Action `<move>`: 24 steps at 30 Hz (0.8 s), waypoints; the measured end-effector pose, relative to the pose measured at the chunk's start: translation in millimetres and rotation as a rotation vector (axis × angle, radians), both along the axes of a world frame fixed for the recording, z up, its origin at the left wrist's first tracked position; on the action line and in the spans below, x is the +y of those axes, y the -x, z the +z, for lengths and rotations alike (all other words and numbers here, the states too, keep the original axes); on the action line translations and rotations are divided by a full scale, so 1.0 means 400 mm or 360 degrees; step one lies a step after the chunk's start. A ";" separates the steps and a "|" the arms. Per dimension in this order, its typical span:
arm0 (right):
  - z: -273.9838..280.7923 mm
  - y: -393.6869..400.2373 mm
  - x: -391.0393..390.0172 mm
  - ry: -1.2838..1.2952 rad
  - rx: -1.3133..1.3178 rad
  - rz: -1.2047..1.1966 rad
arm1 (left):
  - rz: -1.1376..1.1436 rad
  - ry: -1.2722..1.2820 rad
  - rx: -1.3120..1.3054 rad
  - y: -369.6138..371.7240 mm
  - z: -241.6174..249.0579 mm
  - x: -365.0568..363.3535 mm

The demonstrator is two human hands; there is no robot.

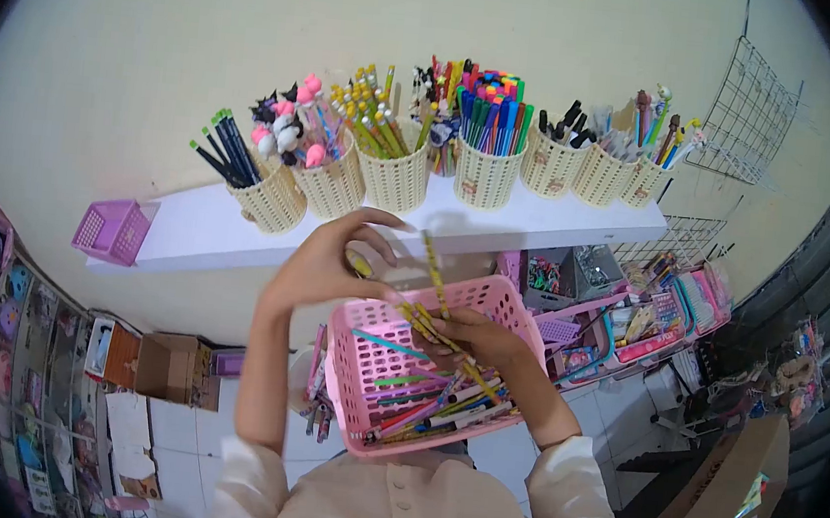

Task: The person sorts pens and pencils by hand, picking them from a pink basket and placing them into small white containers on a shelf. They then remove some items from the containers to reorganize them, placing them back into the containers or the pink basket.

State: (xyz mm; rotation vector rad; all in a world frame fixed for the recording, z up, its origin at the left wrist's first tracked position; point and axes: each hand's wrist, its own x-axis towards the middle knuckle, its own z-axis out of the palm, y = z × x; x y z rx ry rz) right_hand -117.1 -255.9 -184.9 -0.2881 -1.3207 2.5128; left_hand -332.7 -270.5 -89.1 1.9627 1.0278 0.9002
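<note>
My left hand [341, 258] is above the left rim of a pink basket [338, 376], its thumb and fingers curved apart; a small yellow-green thing [359, 265] shows between them, partly hidden. My right hand [472, 338] holds several yellow patterned pencils [419, 321] over the basket, with one pencil [432, 268] pointing up toward the shelf. Loose pens and pencils [437, 404] of many colours lie in the basket. Nearest behind my hands, a cream cup [394, 180] on the shelf holds several yellow-green pencils [373, 122].
A white shelf [557, 217] carries more cream cups of pens and a small purple basket [113, 231]. Grey and pink trays [651, 329] are at the right. Cardboard boxes [169, 366] stand on the floor, with a larger open one [720, 493] at the lower right.
</note>
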 end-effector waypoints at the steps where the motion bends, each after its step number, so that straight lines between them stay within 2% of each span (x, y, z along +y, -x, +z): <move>1: 0.003 -0.004 -0.004 0.0074 0.0113 -0.0063 | -0.0011 -0.0021 0.0011 -0.021 -0.033 -0.022; 3: 0.011 -0.005 -0.006 0.0212 0.0228 -0.0116 | 0.0667 -0.0152 -0.1402 -0.096 -0.132 -0.046; 6: 0.029 0.008 -0.015 0.0176 0.0229 -0.0172 | 0.0422 0.0254 -0.1253 -0.178 -0.209 -0.052; 8: -0.003 0.021 -0.015 -0.0240 -0.0183 -0.0262 | 0.0315 0.0366 -0.1231 -0.191 -0.200 -0.058; 9: -0.009 0.022 -0.011 -0.0246 -0.0186 -0.0248 | 0.0267 0.0566 -0.1141 -0.188 -0.184 -0.064; 10: -0.008 0.021 -0.007 -0.0374 -0.0480 -0.0343 | 0.0212 0.0762 -0.1042 -0.187 -0.167 -0.066; 11: -0.001 0.021 -0.004 -0.0500 -0.0774 -0.0441 | 0.0216 0.0754 -0.1043 -0.188 -0.178 -0.064; 12: 0.012 0.015 -0.002 -0.0501 -0.0769 -0.0438 | 0.0250 0.0613 -0.1087 -0.190 -0.201 -0.063; 14: 0.087 0.012 -0.014 -0.0914 -0.1046 -0.0166 | 0.0287 0.0478 -0.1117 -0.189 -0.213 -0.063; 15: 0.074 0.000 -0.020 -0.0909 -0.1038 -0.0167 | 0.0483 0.0460 -0.1306 -0.187 -0.209 -0.063; 16: 0.059 -0.017 -0.027 -0.0775 -0.0716 -0.0314 | 0.0678 0.0430 -0.1492 -0.183 -0.200 -0.058; 17: 0.052 -0.023 -0.027 -0.0645 -0.0391 -0.0454 | 0.0673 0.0416 -0.1485 -0.173 -0.186 -0.054; 18: 0.052 -0.017 -0.019 -0.0881 -0.0679 -0.0528 | 0.0653 0.0181 -0.1646 -0.161 -0.165 -0.052; 19: 0.033 -0.010 -0.024 -0.0899 -0.0670 -0.0525 | 0.0630 -0.0062 -0.1807 -0.153 -0.141 -0.053; 21: -0.062 0.005 -0.057 0.0384 0.0395 -0.1093 | 0.0623 -0.0056 -0.1859 -0.159 -0.100 -0.063; 22: -0.092 0.016 -0.062 0.0698 0.0659 -0.0939 | 0.0631 -0.0004 -0.1807 -0.165 -0.096 -0.062; 23: -0.092 0.035 -0.077 0.0702 0.0663 -0.0934 | 0.0639 0.0054 -0.1750 -0.171 -0.095 -0.062; 24: -0.084 0.059 -0.093 0.0949 0.0748 -0.0957 | 0.0631 -0.0035 -0.1589 -0.179 -0.108 -0.058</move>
